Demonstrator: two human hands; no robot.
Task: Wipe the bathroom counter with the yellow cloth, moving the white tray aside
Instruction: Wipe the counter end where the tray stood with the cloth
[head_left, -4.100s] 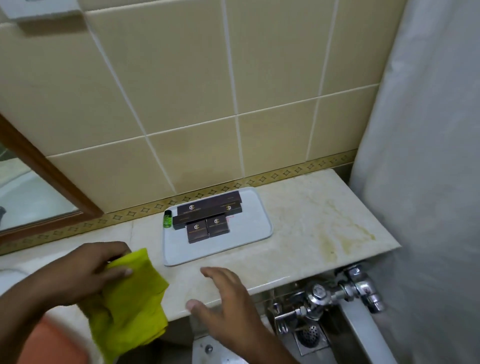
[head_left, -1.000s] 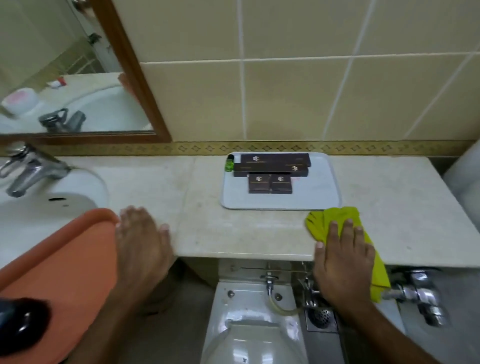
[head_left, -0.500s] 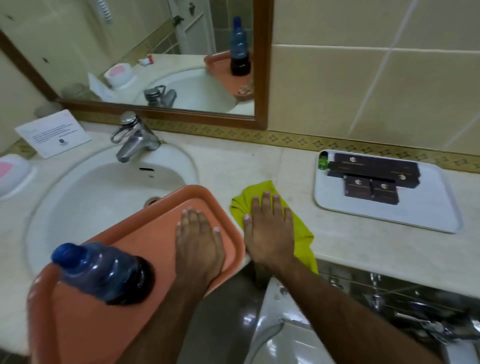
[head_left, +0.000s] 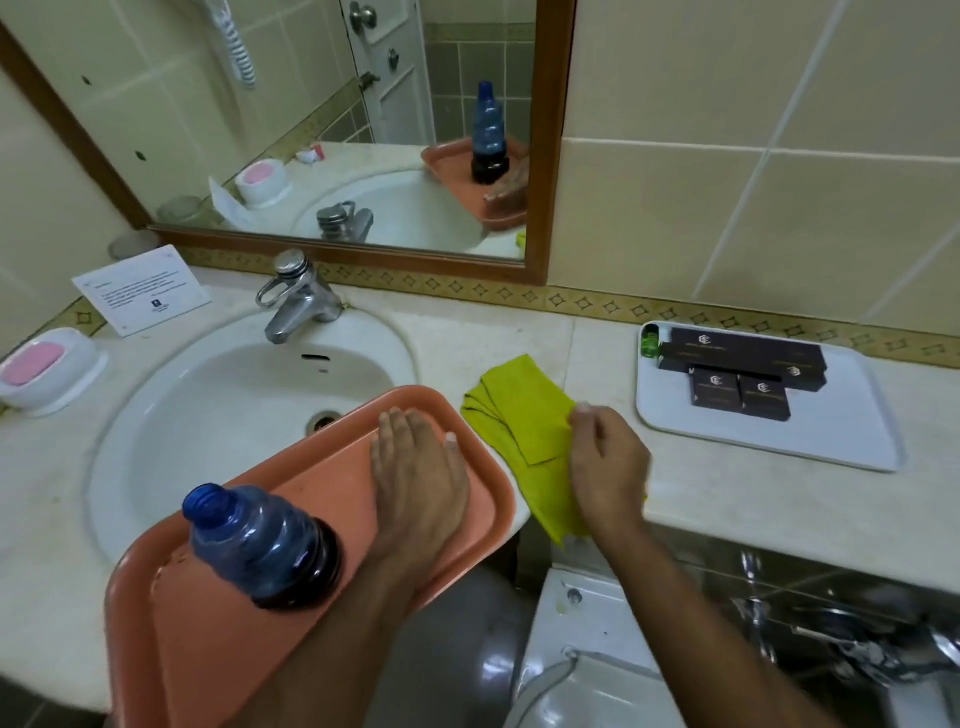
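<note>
The yellow cloth (head_left: 524, 421) lies folded on the marble counter (head_left: 727, 499) between the sink and the white tray. My right hand (head_left: 605, 462) pinches the cloth's right edge with its fingers curled. The white tray (head_left: 831, 441) sits to the right near the tiled wall, carrying dark boxes (head_left: 743, 374) and a small green bottle (head_left: 649, 340). My left hand (head_left: 418, 467) rests flat, fingers spread, on an orange tray (head_left: 218, 623) that lies over the front of the sink.
A blue plastic bottle (head_left: 254, 545) stands on the orange tray. The white sink (head_left: 218, 395) has a chrome tap (head_left: 296, 301). A soap dish (head_left: 44, 369) and a printed card (head_left: 143, 288) sit at the left. A mirror hangs above; a toilet is below the counter edge.
My right hand has lifted off the cloth's top and shifted to its right edge, fingers now pinching it. The cloth lies more unfolded. My left hand stays flat on the orange tray.
</note>
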